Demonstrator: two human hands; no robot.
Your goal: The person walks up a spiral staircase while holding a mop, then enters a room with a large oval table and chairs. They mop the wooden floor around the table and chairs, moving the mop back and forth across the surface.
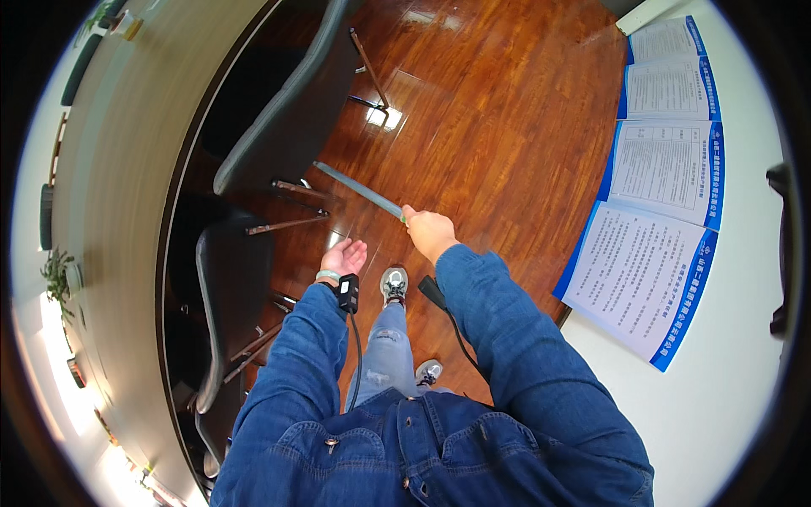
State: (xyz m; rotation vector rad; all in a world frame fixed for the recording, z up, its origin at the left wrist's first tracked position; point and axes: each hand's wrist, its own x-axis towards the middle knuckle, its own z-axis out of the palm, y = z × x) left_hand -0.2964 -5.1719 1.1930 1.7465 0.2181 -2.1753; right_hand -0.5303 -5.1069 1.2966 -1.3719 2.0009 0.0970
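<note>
My right hand [429,230] grips one end of a long, thin, straight grey-blue strip [359,190], which reaches up and leftward over the wooden floor; a bit of green shows by my fingers. My left hand [345,258] is open, palm up, holding nothing, lower and left of the strip, with a pale green band round its wrist. A black device [347,294] with a cable sits on my left wrist; another [431,291] hangs by my right forearm.
Black chairs [279,101] with metal legs stand along a long, curved-looking wooden table [127,169] on the left, with plants [57,283] beyond. Wood floor [507,127] lies underfoot. On the right, several blue-edged printed sheets [634,270] run along a white surface [726,355].
</note>
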